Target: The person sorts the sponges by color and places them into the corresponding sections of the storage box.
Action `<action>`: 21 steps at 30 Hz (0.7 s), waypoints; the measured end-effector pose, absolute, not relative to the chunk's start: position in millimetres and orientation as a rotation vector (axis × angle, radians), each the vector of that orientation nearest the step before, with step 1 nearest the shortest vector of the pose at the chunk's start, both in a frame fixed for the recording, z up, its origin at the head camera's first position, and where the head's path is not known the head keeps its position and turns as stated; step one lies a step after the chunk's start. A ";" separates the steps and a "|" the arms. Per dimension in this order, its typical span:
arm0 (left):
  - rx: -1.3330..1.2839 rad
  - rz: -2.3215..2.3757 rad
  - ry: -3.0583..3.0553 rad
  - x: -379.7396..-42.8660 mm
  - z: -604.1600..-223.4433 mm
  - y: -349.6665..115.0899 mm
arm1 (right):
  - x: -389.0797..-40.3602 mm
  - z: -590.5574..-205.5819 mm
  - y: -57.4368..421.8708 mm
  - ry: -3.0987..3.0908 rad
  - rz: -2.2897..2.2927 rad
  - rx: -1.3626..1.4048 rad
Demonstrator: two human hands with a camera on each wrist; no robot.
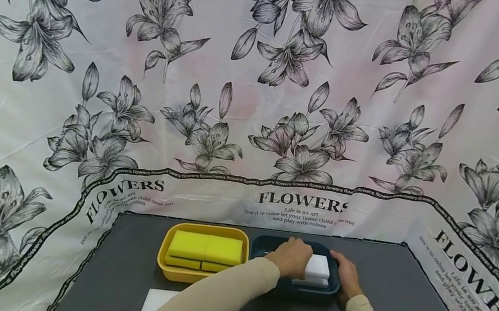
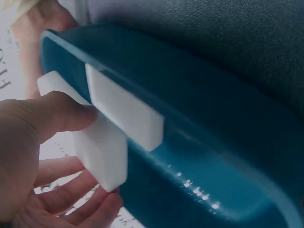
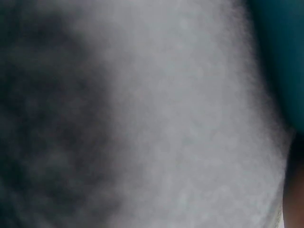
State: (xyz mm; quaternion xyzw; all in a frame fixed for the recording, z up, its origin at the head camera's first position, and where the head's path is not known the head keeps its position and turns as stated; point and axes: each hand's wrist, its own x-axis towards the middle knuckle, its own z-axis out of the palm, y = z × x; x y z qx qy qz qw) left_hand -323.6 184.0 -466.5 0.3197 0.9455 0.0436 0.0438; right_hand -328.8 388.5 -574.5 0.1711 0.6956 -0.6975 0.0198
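My left hand [image 1: 293,256] is over the dark blue plastic tub [image 1: 274,287]. It pinches a white sponge block [image 2: 102,147] between thumb and fingers, as the left wrist view shows. Beside that block, against the tub wall, another white sponge block [image 2: 126,107] leans inside. My right hand [image 1: 348,277] holds the tub's right end, with its fingertips at the rim; part of its grip is hidden. A blurred pale surface and a strip of the tub [image 3: 285,57] fill the right wrist view.
Left of the blue tub stands a yellow tub [image 1: 182,274] holding several yellow sponges [image 1: 206,247] with dark undersides. A white block [image 1: 156,300] lies on the grey table [image 1: 110,275] near my left sleeve. A flower-printed curtain [image 1: 203,197] encloses the table's back and sides.
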 end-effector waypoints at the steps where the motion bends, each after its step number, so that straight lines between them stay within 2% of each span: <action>1: 0.979 0.123 2.898 -324.5 -468.7 185.2 | -328.9 -574.5 387.9 2.146 -2.176 0.537; 7: 0.995 0.132 2.895 -335.9 -492.4 195.2 | -327.3 -572.4 386.8 2.144 -2.197 0.548; 11: 1.011 0.152 2.899 -355.7 -527.2 202.6 | -328.6 -572.2 383.9 2.125 -2.216 0.540; 14: 1.009 0.146 2.920 -357.8 -538.2 204.2 | -329.3 -573.1 383.2 2.104 -2.234 0.539; 21: 1.023 0.129 2.938 -333.0 -514.1 196.2 | -326.7 -573.5 386.2 2.126 -2.228 0.544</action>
